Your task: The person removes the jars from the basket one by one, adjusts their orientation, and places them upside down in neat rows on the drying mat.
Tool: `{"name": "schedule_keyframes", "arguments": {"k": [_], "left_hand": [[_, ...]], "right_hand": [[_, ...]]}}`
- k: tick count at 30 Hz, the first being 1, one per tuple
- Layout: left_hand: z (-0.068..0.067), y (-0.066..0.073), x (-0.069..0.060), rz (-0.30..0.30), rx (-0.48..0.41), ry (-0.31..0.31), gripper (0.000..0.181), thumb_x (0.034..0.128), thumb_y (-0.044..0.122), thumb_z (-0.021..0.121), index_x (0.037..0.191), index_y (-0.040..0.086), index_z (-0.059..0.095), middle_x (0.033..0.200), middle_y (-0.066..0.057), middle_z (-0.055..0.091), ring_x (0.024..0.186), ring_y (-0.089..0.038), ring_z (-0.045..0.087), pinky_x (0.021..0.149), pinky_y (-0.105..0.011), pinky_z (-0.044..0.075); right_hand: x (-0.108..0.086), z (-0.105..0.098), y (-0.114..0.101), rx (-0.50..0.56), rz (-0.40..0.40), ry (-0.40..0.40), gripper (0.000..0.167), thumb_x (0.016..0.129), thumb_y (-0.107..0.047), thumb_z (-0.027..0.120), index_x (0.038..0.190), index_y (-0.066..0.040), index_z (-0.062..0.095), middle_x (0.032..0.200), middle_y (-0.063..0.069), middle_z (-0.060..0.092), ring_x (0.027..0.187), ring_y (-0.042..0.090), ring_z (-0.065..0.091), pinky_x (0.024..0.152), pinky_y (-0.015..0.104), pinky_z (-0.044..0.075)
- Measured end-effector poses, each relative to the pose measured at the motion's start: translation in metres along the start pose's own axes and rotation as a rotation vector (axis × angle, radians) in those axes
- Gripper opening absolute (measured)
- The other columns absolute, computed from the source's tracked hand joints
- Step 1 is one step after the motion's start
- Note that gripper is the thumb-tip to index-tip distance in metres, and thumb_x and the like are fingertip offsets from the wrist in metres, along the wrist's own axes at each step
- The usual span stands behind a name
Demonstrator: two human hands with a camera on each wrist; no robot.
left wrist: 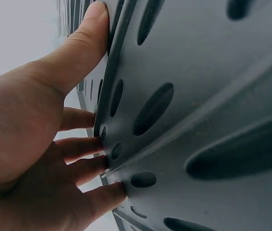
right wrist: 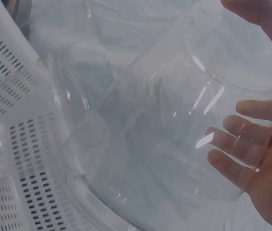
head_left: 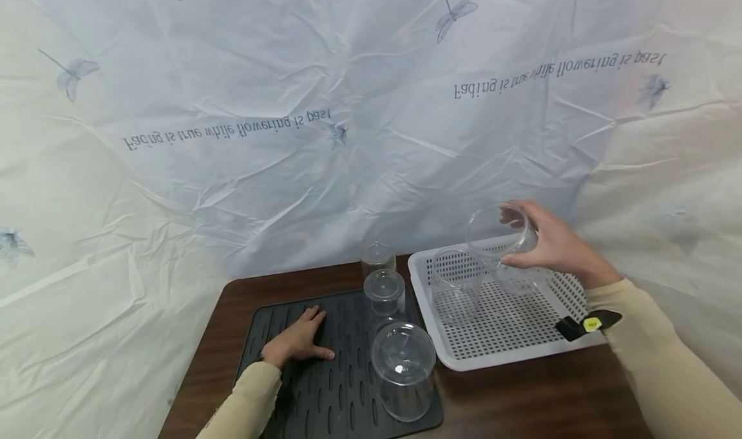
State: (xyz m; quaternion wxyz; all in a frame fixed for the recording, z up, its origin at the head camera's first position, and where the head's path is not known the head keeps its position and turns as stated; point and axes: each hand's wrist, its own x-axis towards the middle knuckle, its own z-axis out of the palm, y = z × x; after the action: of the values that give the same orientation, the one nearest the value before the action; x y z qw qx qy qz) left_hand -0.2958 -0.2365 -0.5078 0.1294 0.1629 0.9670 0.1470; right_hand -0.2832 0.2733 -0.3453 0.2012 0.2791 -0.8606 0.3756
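Observation:
My right hand (head_left: 551, 242) grips a large clear container (head_left: 498, 230) above the white perforated basket (head_left: 458, 358). In the right wrist view, the fingers of my right hand (right wrist: 256, 139) curl round the clear wall (right wrist: 150, 115). More clear containers (head_left: 456, 284) stand in the basket. My left hand (head_left: 298, 339) rests with spread fingers on the dark ribbed mat (head_left: 342, 387); the left wrist view has the left hand (left wrist: 44, 130) touching the slotted mat (left wrist: 174, 139). On the mat's right side stand a large clear jar (head_left: 404, 368) and a smaller one (head_left: 385, 291).
Another clear jar (head_left: 378, 257) stands at the back, beside the basket's left rim. Brown wooden table (head_left: 516, 397) shows around the mat and in front of the basket. A pale printed sheet (head_left: 348, 188) hangs behind the table.

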Motion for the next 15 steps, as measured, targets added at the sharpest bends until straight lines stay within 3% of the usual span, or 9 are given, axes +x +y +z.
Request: {"name": "schedule_keyframes", "arguments": {"k": [8,15], "left_hand": [[0.001,0.001,0.002,-0.009,0.002,-0.003,0.101,0.0739,0.048,0.082,0.151,0.003,0.034,0.16,-0.021,0.021,0.146,-0.041,0.022,0.109,-0.059,0.033],[0.001,0.0,0.002,-0.017,0.01,0.001,0.102,0.0733,0.048,0.082,0.151,0.003,0.035,0.16,-0.021,0.022,0.146,-0.04,0.023,0.11,-0.059,0.033]], "right_hand": [[0.01,0.002,-0.02,-0.116,-0.088,-0.002,0.103,0.051,-0.02,0.098,0.14,-0.006,0.049,0.117,0.01,0.063,0.105,0.018,0.057,0.087,0.013,0.045],[0.018,0.005,-0.037,-0.14,-0.117,-0.026,0.101,0.052,-0.026,0.098,0.138,-0.006,0.049,0.117,0.01,0.062,0.105,0.022,0.058,0.081,0.037,0.055]]}}
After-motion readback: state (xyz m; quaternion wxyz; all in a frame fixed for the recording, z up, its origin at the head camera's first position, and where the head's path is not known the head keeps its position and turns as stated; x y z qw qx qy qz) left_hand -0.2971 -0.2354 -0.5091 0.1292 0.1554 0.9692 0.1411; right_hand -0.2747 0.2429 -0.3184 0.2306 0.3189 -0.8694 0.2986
